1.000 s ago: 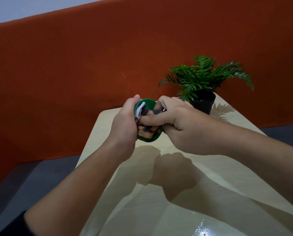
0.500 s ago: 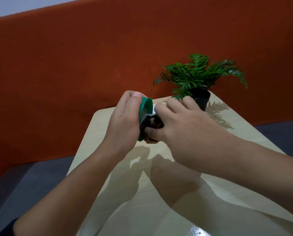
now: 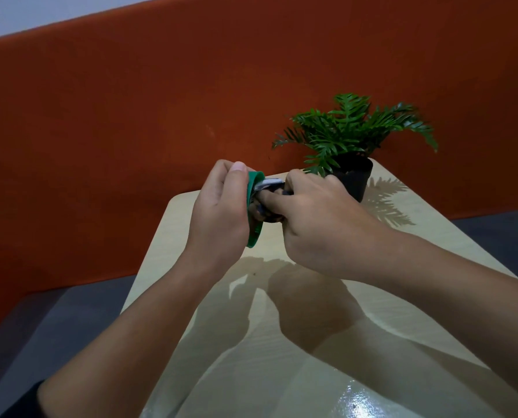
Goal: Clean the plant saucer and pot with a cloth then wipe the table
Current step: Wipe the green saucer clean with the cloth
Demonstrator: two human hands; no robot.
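Observation:
My left hand [image 3: 221, 212] grips a green plant saucer [image 3: 255, 230], held on edge above the pale wooden table [image 3: 282, 372]. Against the saucer's inner face my right hand [image 3: 315, 221] presses a bunched, patterned cloth [image 3: 266, 188]; only a small part of the cloth shows between my fingers. A black pot [image 3: 352, 179] with a green fern-like plant [image 3: 354, 131] stands at the table's far right corner, just behind my right hand.
An orange upholstered panel [image 3: 131, 131] rises behind the table's far edge. Dark grey floor [image 3: 40, 327] lies to the left and right of the table. A shiny wet-looking patch [image 3: 357, 399] shows on the near part of the tabletop.
The saucer has turned from facing me to nearly edge-on. My right hand has shifted over the cloth, its fingers now pushed into the saucer.

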